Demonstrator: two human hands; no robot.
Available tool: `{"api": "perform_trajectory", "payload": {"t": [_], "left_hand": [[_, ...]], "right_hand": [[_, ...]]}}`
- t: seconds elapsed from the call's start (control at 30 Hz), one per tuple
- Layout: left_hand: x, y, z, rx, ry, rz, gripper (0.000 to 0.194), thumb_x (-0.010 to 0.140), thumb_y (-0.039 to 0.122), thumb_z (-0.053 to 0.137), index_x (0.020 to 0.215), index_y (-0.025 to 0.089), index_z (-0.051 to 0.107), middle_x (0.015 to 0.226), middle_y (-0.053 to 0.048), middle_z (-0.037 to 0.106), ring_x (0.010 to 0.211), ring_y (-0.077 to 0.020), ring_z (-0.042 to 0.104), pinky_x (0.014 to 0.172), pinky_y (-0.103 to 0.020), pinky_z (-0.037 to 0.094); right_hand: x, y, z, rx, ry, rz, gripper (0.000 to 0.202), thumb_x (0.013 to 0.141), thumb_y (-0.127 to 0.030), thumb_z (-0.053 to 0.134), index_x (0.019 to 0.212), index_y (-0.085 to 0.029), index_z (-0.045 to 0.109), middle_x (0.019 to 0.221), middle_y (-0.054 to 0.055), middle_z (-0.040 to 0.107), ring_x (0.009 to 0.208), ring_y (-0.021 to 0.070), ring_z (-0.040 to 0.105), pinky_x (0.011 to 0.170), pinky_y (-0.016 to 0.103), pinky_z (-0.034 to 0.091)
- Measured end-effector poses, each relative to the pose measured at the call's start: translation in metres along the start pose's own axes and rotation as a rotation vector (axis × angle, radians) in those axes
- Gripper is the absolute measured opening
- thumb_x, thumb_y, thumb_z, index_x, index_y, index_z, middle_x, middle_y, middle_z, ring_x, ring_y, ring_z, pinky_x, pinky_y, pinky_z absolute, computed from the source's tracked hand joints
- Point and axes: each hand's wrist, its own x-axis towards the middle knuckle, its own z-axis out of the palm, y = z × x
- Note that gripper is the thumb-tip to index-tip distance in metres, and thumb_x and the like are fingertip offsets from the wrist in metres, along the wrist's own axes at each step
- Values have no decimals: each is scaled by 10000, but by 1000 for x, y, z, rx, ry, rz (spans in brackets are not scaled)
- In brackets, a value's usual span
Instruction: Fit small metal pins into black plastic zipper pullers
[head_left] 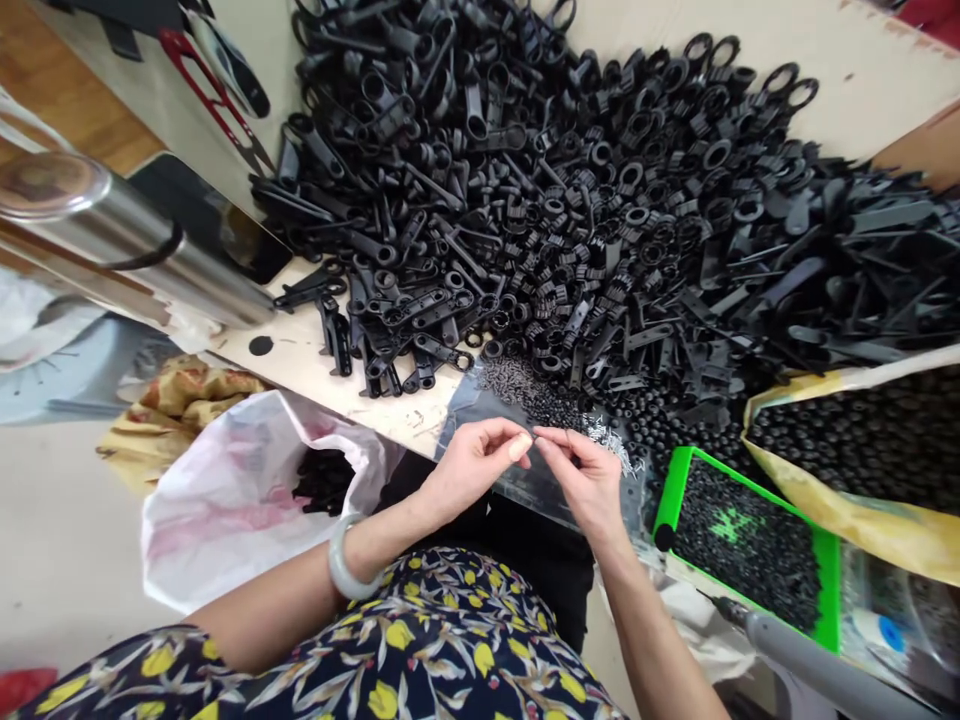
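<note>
My left hand (480,462) and my right hand (585,472) meet at the fingertips above the table's front edge. Both are closed in a pinch around a tiny dark part (534,437), too small to name. Just beyond the fingers lie small dark screws or pins (517,385) on a grey mat (525,488), with a cluster of silver pins (611,440) beside my right hand. Behind them rises a large heap of black plastic parts (540,200), among them rings, flat levers and handle-like pieces.
To the right are a green tray (750,475) of small black pieces, a yellow-edged bag (817,480) of black beads and a power screwdriver (795,640). A steel flask (135,230), phone (210,215) and red snips (214,95) are at left; below, a white bag (217,490) holds black parts.
</note>
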Motion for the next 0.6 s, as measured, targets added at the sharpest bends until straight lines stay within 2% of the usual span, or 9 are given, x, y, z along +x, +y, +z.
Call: {"api": "perform_trajectory", "payload": {"t": [0.07,0.13,0.33,0.47,0.6], "left_hand": [[3,-1,-2,-135,-7,-98,322,890,481,709,907,160,724,734,-18,698,527,-78,422,515,-231,319],[3,-2,-5,-196,-10,-148,339,856,484,750,934,155,731,738,-22,694,509,-66,370,491,-224,272],[0,0,-5,-143,13,-141,293,845,449,756,879,160,732,764,-34,706,536,-82,447,495,-219,322],[-2,0,-6,82,68,0,234,907,397,690,906,171,752,758,-28,697,596,-116,513,565,-244,401],[-5,-4,-6,368,139,201,178,960,316,626,946,211,769,844,-40,749,736,-171,639,711,-289,481]], "right_hand": [[-1,0,0,-18,-30,-33,198,911,-360,722,1011,-231,832,640,-26,604,570,117,503,579,259,438],[-2,0,1,-35,-60,-57,201,924,-363,711,1014,-230,832,617,-33,568,563,115,486,580,258,433],[-3,-1,4,-68,-26,-24,223,895,-407,742,970,-209,814,584,-55,502,530,100,428,537,241,389],[-3,0,5,-48,-29,-6,222,885,-415,741,906,-201,799,547,-72,441,507,92,399,515,235,362],[-3,0,7,-29,-28,13,247,883,-434,732,898,-195,790,564,-60,479,525,101,427,522,238,374]]}}
